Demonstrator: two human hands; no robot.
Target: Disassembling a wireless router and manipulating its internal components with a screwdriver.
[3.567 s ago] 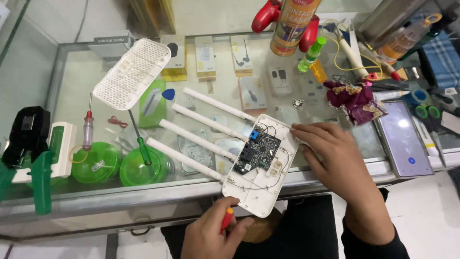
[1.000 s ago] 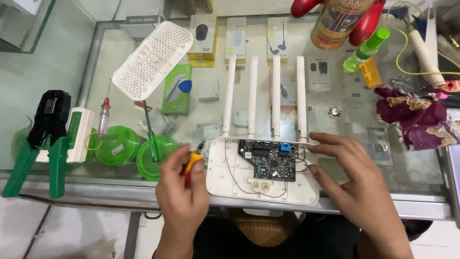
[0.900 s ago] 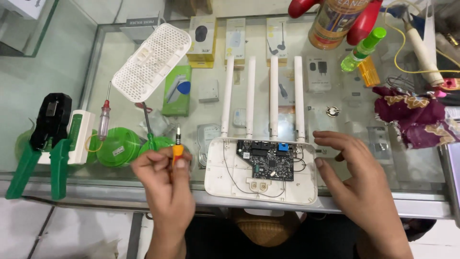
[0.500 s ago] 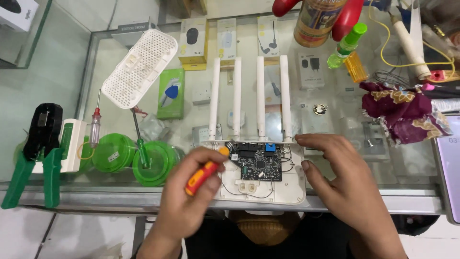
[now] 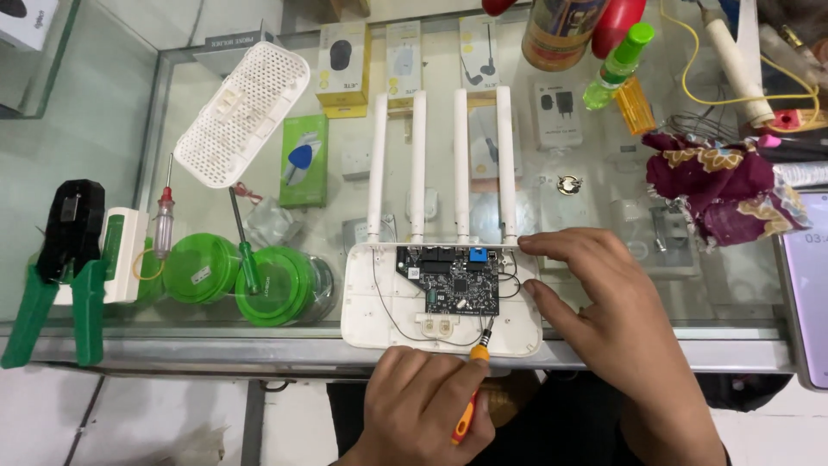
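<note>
Head view: my left hand grips an orange screwdriver, tip at the circuit board's lower right corner. My right hand lies flat, steadying the opened router at lower centre. Its perforated cover is already off, upper left; board still mounted.

Both the left hand and the right hand are bare, with no gloves, rings or watch in view, the nails are cut short, no sleeve shows at either wrist, and dark clothing covers the body below the forearms.
</note>
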